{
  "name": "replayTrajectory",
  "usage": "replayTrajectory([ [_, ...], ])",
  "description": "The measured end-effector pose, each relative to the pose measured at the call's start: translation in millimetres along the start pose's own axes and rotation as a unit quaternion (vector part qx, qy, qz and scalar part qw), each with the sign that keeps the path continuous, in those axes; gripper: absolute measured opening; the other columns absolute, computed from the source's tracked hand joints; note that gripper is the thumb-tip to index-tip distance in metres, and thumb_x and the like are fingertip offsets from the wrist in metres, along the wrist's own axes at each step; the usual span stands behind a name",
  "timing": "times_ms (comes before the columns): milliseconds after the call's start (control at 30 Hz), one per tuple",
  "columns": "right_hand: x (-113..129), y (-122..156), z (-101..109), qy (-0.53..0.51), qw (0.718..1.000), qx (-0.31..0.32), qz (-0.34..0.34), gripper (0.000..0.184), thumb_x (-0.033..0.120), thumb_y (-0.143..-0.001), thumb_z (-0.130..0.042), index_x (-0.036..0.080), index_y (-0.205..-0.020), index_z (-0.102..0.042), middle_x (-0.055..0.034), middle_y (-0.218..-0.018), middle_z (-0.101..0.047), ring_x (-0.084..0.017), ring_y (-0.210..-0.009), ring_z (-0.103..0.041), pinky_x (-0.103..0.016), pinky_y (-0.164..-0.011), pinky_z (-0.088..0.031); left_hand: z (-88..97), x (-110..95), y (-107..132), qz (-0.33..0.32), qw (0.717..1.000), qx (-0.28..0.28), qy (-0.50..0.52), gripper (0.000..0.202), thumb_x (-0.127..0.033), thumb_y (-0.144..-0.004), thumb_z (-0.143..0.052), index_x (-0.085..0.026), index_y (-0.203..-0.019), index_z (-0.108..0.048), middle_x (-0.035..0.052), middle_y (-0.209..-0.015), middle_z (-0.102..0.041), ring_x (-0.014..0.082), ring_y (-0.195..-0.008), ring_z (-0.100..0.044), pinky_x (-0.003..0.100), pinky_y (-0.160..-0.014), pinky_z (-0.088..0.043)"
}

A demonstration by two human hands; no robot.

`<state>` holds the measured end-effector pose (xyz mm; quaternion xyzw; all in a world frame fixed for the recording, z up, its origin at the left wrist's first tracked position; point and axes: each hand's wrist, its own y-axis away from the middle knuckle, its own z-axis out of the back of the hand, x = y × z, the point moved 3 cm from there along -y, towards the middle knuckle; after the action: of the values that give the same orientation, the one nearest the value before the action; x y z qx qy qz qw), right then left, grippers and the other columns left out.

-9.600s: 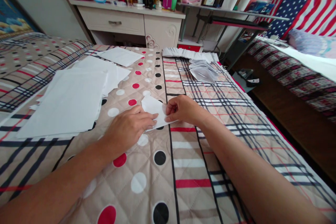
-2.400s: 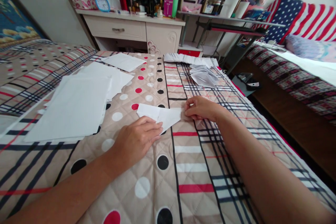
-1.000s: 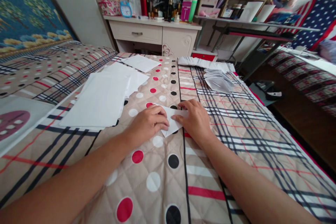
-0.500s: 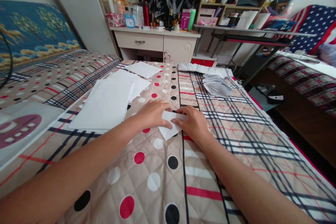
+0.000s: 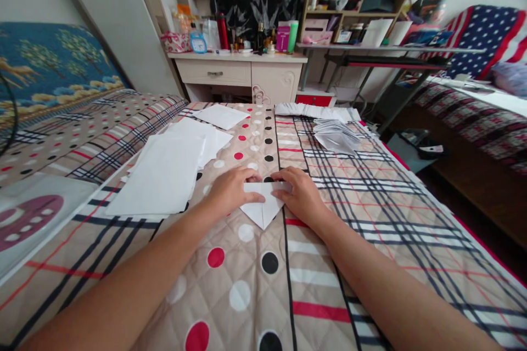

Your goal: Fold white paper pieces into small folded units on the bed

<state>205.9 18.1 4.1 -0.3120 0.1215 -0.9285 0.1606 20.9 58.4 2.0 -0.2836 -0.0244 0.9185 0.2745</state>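
The biggest thing under me, the quilted bed cover [image 5: 224, 301], is spread flat beneath all the paper, and only my view of it has shifted. On my left the stack of white paper [image 5: 158, 175] looks just as it did, loosely piled with its edges out of line, and one white sheet [image 5: 221, 117] lies past its far end. On the right, the long row of folded papers [image 5: 316, 112] and the fanned bunch [image 5: 335, 136] nearer me also look unchanged.

What differs is the folded paper [image 5: 263, 213] in the middle of the bed, between my hands. Half a second ago it sat slightly askew; now its long edge runs level away from me and its point faces me, with a crease line down toward that point.

My left hand [image 5: 233, 189] has changed its grip too: a second ago its fingertips lay over the paper's left part, whereas now its thumb presses the near face and its fingers bend over the far edge. My right hand [image 5: 303, 196] mirrors it. So both hands have the paper nipped between thumb and fingers; how far the fingertips reach underneath I can't tell.

The two thumbs lie near each other, not touching. I judge that this gives me even control of the far edge.
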Motion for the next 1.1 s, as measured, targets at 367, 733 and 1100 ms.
replayTrajectory([
  [367, -2.5, 1.9, -0.8, -0.031, 0.999, -0.025, 0.029, 0.023, 0.01, -0.074, -0.069, 0.019, -0.094, -0.067, -0.0055, -0.099, -0.066, -0.02, -0.094, -0.06, -0.032, -0.087, -0.045, 2.0, -1.4, 0.5, -0.101, 0.994, -0.022, -0.02, 0.039, -0.035, -0.062, -0.086, -0.022, -0.096, -0.072, 0.0035, -0.096, -0.066, 0.0217, -0.093, -0.06, 0.036, -0.086, -0.047],
  [733, 4.2, 1.9, -1.0, -0.008, 0.998, 0.009, 0.059, 0.021, 0.009, -0.074, -0.064, 0.017, -0.092, -0.071, -0.0051, -0.088, -0.07, -0.019, -0.08, -0.063, -0.029, -0.075, -0.045, 2.0, -8.1, 0.3, -0.115, 0.992, 0.006, -0.043, 0.033, -0.037, -0.067, -0.083, -0.019, -0.091, -0.072, 0.0028, -0.092, -0.073, 0.0228, -0.09, -0.064, 0.037, -0.086, -0.041],
  [1100, 3.5, 0.2, -4.5, -0.069, 0.994, 0.024, 0.082, 0.016, 0.005, -0.076, -0.065, 0.017, -0.08, -0.074, -0.004, -0.079, -0.068, -0.016, -0.073, -0.062, -0.026, -0.067, -0.043, -4.4, 4.1, -2.5, -0.064, 0.989, 0.041, 0.126, 0.011, -0.018, -0.068, -0.079, -0.016, -0.079, -0.076, 0.0011, -0.079, -0.07, 0.0163, -0.078, -0.063, 0.027, -0.074, -0.046],
])
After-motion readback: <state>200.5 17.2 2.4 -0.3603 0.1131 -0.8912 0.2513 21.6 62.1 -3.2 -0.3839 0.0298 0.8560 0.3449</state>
